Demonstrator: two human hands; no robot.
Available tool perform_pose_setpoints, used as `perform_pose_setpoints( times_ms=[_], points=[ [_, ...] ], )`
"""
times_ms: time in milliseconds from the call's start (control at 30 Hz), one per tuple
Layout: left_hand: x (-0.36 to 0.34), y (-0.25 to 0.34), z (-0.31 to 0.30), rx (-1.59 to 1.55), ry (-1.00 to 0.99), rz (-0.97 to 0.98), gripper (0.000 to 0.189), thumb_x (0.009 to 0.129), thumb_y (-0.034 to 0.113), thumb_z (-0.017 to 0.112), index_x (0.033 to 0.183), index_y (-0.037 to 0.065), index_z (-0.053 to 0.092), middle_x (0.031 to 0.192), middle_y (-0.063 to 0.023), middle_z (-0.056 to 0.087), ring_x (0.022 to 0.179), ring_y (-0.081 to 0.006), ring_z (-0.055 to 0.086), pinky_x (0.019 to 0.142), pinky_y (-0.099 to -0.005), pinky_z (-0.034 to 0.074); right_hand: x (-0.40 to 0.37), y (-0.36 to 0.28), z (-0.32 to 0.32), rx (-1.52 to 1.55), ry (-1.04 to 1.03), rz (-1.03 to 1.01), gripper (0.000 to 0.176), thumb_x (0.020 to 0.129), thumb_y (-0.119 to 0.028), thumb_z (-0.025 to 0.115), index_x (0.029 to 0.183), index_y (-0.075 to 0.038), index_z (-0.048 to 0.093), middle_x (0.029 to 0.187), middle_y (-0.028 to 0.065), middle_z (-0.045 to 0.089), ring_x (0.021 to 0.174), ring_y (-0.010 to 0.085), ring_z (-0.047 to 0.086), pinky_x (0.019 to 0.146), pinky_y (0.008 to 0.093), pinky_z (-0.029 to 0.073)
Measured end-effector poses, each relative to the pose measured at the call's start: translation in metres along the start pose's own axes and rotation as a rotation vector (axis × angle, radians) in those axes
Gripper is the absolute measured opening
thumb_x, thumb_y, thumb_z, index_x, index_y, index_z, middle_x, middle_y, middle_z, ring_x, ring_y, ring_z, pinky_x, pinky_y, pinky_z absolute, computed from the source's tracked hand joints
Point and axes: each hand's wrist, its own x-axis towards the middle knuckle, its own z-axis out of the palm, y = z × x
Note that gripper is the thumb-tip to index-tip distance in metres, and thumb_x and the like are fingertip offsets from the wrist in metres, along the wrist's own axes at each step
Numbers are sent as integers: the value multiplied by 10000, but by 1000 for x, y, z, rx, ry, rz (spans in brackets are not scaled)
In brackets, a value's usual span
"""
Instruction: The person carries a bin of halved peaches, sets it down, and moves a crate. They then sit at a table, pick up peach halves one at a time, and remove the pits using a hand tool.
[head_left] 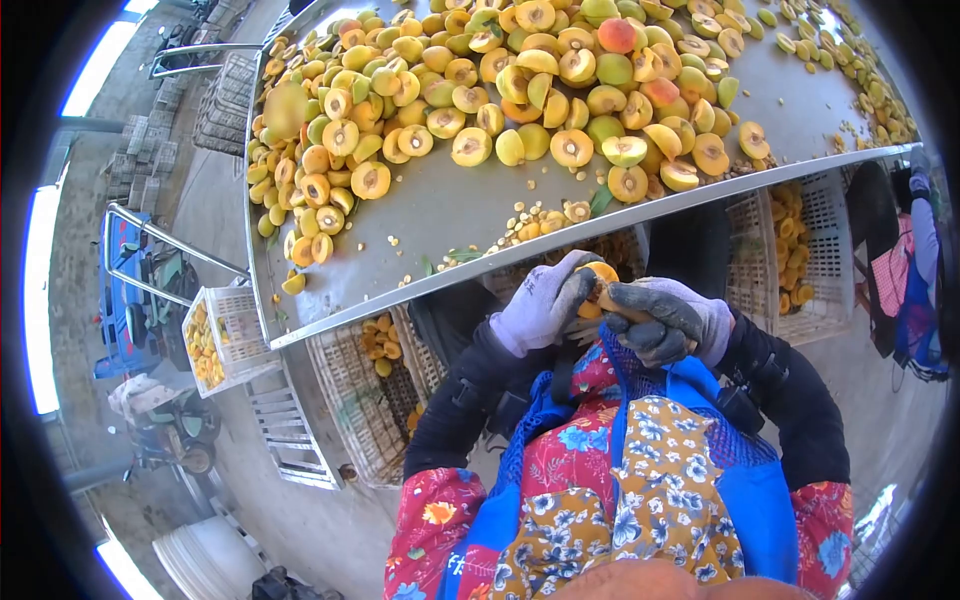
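In front of my body, below the table's near edge, both gloved hands meet. My left hand (545, 302) is closed on a yellow-orange apricot piece (603, 271), pinched between thumb and fingers. My right hand (668, 318), in a glove with dark grey fingers, is curled closed right against the fruit. A narrow brownish thing shows between its fingers, too small to make out. Above lies a large heap of halved apricots (470, 147) on the metal table (400, 220), many with the stone still in. Loose stones (530, 222) and bits of flesh are scattered near the edge.
Under the table, plastic crates (365, 420) hold apricot pieces, with another crate (815, 250) to the right. A white basket of fruit (235, 335) hangs at the table's left end. Another person (915, 270) is at the far right. Vehicles and stacked crates (222, 105) stand left.
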Motion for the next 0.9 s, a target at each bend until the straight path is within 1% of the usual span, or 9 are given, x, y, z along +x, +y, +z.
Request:
perform_pose_setpoints(
  times_ms=[100, 200, 300, 367, 533, 667, 767, 867, 900],
  points=[
    [-1, -16, 8, -95, 61, -64, 315, 1025, 196, 415, 1190, -23, 570, 947, -221, 687, 875, -351, 684, 791, -389, 514, 3, 6, 6, -24, 56, -68, 422, 1010, -444, 540, 921, -33, 525, 560, -24, 395, 360, 27, 306, 312, 167, 261],
    [-3, -20, 22, -214, 131, -192, 467, 1066, 364, 349, 1160, -11, 611, 963, -92, 675, 879, -180, 627, 828, -309, 488, 8, 10, 5, -84, 131, -97, 433, 997, -466, 554, 916, -41, 526, 567, -25, 401, 376, 34, 327, 324, 170, 272],
    [-5, -31, 30, -236, 146, -213, 490, 1080, 375, 320, 1143, -6, 621, 997, -79, 672, 895, -167, 622, 827, -306, 489, 7, 9, 9, -253, 238, -109, 435, 994, -486, 548, 922, -57, 540, 585, -30, 415, 416, 49, 367, 352, 196, 300],
    [-4, -38, 36, -339, 185, -231, 490, 1078, 368, 331, 1106, -14, 636, 940, -110, 683, 848, -209, 640, 810, -332, 493, 6, 7, 14, -437, 299, -147, 444, 999, -503, 529, 928, -67, 562, 615, -34, 433, 463, 73, 412, 385, 239, 330],
    [0, -37, 41, -346, 171, -266, 553, 1080, 423, 309, 1073, -2, 663, 934, -99, 697, 838, -178, 651, 784, -312, 504, 4, 4, 23, -1174, 518, -274, 368, 990, -366, 555, 991, -1, 600, 656, 104, 568, 620, 234, 607, 528, 364, 476],
    [0, -34, 48, -487, 173, -334, 617, 1067, 499, 303, 1082, 0, 666, 987, -88, 702, 890, -134, 656, 795, -273, 520, 16, 22, -19, -2195, 525, -839, 303, 973, -275, 542, 981, 27, 576, 715, 214, 635, 647, 334, 650, 554, 429, 508],
    [1, -26, 48, -618, 218, -336, 592, 1080, 446, 269, 1086, -7, 649, 985, -89, 700, 890, -165, 656, 837, -298, 509, 7, 29, 17, -2005, 921, -486, 315, 978, -281, 534, 968, 34, 546, 682, 189, 646, 594, 334, 653, 532, 433, 507],
    [-2, -28, 47, -701, 302, -323, 571, 1087, 424, 252, 1136, -18, 609, 1019, -99, 691, 915, -184, 651, 881, -317, 501, -1, 29, 12, -2068, 954, -764, 333, 974, -300, 546, 947, 31, 522, 648, 171, 642, 559, 338, 653, 503, 436, 495],
    [-5, -28, 47, -718, 339, -313, 573, 1086, 431, 252, 1161, -22, 593, 1040, -104, 686, 930, -184, 649, 893, -318, 500, -4, 26, 9, -1966, 934, -679, 333, 971, -295, 561, 1009, 35, 535, 714, 212, 664, 641, 376, 672, 562, 460, 513]
  ],
)
